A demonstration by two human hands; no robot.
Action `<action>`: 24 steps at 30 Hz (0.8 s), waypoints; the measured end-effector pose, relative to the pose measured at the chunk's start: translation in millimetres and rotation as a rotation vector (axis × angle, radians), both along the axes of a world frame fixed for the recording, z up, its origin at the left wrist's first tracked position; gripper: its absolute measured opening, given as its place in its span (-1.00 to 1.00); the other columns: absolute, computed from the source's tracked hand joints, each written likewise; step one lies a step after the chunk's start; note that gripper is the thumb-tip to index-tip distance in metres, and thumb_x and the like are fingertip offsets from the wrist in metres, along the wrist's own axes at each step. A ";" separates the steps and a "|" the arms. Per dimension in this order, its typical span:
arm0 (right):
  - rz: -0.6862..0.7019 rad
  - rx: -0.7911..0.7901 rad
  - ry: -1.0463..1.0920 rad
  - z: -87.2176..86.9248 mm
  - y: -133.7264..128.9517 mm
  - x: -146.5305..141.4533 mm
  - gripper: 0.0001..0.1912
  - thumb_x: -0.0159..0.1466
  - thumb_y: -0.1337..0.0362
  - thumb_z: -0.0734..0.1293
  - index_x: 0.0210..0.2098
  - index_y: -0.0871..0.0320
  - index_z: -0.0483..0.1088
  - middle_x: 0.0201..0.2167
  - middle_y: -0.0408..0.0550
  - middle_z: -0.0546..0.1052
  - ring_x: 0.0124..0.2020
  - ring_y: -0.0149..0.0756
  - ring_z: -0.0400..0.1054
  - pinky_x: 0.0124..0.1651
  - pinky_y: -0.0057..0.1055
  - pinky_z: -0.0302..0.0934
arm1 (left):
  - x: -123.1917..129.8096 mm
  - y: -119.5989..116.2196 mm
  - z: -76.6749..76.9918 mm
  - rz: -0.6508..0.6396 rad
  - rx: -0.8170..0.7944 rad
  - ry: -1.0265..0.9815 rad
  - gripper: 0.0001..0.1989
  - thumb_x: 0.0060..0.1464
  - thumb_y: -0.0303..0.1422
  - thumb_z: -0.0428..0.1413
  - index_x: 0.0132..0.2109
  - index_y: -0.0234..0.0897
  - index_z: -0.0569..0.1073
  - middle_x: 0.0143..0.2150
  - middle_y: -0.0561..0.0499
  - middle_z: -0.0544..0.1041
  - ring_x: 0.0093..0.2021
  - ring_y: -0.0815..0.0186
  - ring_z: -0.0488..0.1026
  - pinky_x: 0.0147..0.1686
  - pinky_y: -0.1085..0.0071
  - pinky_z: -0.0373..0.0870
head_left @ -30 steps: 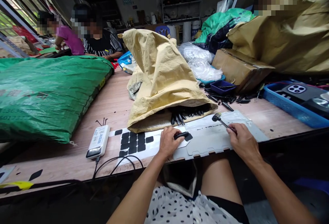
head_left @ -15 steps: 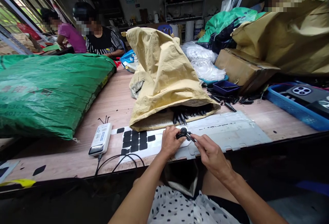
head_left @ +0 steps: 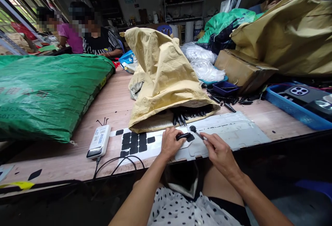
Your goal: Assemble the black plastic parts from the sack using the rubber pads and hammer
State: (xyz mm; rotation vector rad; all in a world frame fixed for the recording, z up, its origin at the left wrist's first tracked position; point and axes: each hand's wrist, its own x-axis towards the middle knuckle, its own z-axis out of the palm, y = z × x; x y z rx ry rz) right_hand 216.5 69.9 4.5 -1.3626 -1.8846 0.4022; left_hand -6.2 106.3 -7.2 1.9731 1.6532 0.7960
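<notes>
My left hand (head_left: 171,142) is closed around a short black tube-shaped piece (head_left: 183,136), held level just above the board. Between the fingertips of my right hand (head_left: 219,150) is a thin metal rod (head_left: 199,135) with a round black head (head_left: 193,128). That head is apart from the tube, up and to its right. A dark square pad (head_left: 191,138) shows beside the tube's tip. Behind my hands, several black tubes (head_left: 181,119) lie in the mouth of a tan paper sack (head_left: 163,80). Rows of black rounded-square pads (head_left: 134,144) lie on a white sheet to the left.
A white box-shaped device (head_left: 99,141) with a cable stands left. A bulging green sack (head_left: 49,96) fills the far left. Loose black parts, a dark blue tray (head_left: 225,88), a carton (head_left: 241,68) and a blue basket (head_left: 293,110) are at right. Two people sit at the back left.
The round black head has come away from the piece in my left hand; my right hand has drawn back slightly. The black tube is now turned level, pointing right. The view has shifted slightly.
</notes>
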 end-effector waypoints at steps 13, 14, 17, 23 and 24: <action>-0.500 0.180 -0.571 -19.9 53.8 87.2 -0.73 0.31 0.28 0.24 -0.11 0.12 0.56 -0.25 0.09 0.49 -0.18 -0.06 0.28 -0.21 -0.22 0.10 | -5.0 -1.4 0.3 -0.048 -0.010 0.013 -0.85 0.21 -0.25 0.17 -0.09 -0.11 0.53 -0.12 0.03 0.53 -0.04 0.18 0.35 -0.04 0.26 0.22; -0.491 0.195 -0.546 -18.2 53.0 79.4 -0.73 0.32 0.29 0.24 -0.09 0.12 0.55 -0.21 0.10 0.49 -0.15 -0.03 0.27 -0.18 -0.20 0.11 | -5.5 -1.6 0.2 -0.055 -0.006 0.010 -0.85 0.23 -0.25 0.15 -0.08 -0.11 0.53 -0.11 0.03 0.53 -0.04 0.18 0.35 -0.04 0.27 0.22; -0.215 0.180 -0.402 -9.0 48.4 43.6 -0.73 0.36 0.29 0.22 -0.04 0.12 0.50 -0.18 0.09 0.51 -0.11 -0.06 0.31 -0.06 -0.16 0.17 | -6.3 -2.1 -0.8 -0.066 0.003 0.008 -0.85 0.27 -0.25 0.11 -0.07 -0.13 0.53 -0.11 0.03 0.52 -0.04 0.19 0.35 -0.04 0.27 0.21; 0.257 0.012 -0.349 -0.2 45.5 -18.6 -0.81 0.38 0.18 0.28 -0.07 0.11 0.39 -0.21 0.01 0.52 -0.15 -0.13 0.32 -0.09 -0.24 0.17 | -7.2 -2.6 -3.2 -0.089 0.015 0.049 -0.82 0.31 -0.23 0.07 -0.06 -0.14 0.52 -0.09 0.02 0.53 -0.04 0.19 0.35 -0.04 0.26 0.19; 0.263 0.018 -0.395 -0.4 46.6 -23.0 -0.82 0.39 0.17 0.27 -0.10 0.12 0.38 -0.22 0.01 0.51 -0.16 -0.13 0.31 -0.11 -0.25 0.15 | -7.3 -2.5 -3.4 -0.093 0.017 0.057 -0.82 0.32 -0.23 0.06 -0.06 -0.14 0.52 -0.10 0.03 0.53 -0.04 0.19 0.35 -0.04 0.26 0.18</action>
